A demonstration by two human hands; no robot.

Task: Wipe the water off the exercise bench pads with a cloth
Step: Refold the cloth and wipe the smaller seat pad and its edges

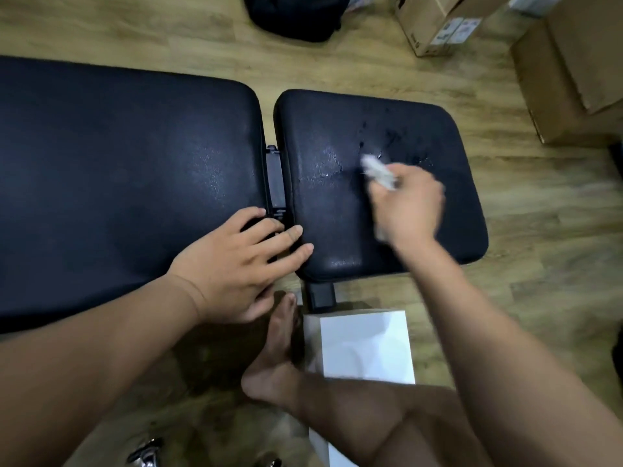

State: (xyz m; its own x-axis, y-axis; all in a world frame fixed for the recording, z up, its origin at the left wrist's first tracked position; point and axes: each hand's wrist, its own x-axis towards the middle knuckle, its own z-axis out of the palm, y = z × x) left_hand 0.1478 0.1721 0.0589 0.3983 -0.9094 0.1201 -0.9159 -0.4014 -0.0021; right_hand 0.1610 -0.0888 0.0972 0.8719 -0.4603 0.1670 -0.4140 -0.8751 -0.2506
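Observation:
Two black bench pads lie side by side: a long back pad (pixel 118 170) on the left and a shorter seat pad (pixel 337 214) on the right. Water drops (pixel 391 136) glisten on the seat pad's far half. My right hand (pixel 409 203), blurred, is closed on a crumpled white cloth (pixel 377 170) that touches the seat pad. My left hand (pixel 242 264) rests flat with fingers spread across the gap between the pads, near their front edge.
A black hinge bracket (pixel 275 180) sits in the gap. A white box (pixel 364 345) stands on the wooden floor by my bare foot (pixel 276 348). Cardboard boxes (pixel 566 79) are at the far right, a black bag (pixel 296 15) at the top.

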